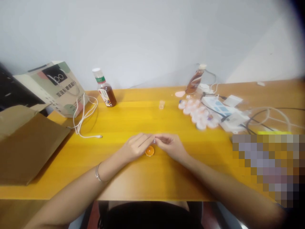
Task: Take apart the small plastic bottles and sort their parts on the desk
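Observation:
My left hand (137, 147) and my right hand (170, 145) meet above the middle of the table (133, 184), their fingertips almost touching. Between the fingertips shows a tiny pale, shiny piece (154, 141), too small to name. Both hands are closed with the fingers pinched at it. Just below, close to my left fingers, a small round orange piece (149, 151) with a light rim lies on the tabletop. A little clear block-like piece (161, 104) stands farther back.
At left are an open cardboard box (33, 143), a paper bag (60, 89), a white cable (83, 119) and a sauce-coloured bottle (106, 92). Toward the right stand several small white bottles (199, 116), a brown drink bottle (195, 79) and a power strip (218, 106) with cables.

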A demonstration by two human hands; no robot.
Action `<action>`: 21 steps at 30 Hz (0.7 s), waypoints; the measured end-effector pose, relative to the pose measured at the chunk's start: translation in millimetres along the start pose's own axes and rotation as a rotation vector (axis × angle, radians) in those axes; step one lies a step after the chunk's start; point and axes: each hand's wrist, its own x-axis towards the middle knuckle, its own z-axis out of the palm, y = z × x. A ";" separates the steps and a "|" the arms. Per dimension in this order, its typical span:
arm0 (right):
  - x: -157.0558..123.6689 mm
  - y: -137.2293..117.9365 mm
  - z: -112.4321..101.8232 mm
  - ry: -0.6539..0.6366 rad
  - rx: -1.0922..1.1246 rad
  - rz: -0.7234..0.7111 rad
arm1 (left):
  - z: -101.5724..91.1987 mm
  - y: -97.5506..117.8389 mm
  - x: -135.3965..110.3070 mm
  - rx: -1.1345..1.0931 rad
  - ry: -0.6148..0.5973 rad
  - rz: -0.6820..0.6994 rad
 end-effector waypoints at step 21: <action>9.9 2.9 -2.1 0.088 -0.040 0.094 | 6.6 -0.4 6.6 -0.060 -0.050 -0.084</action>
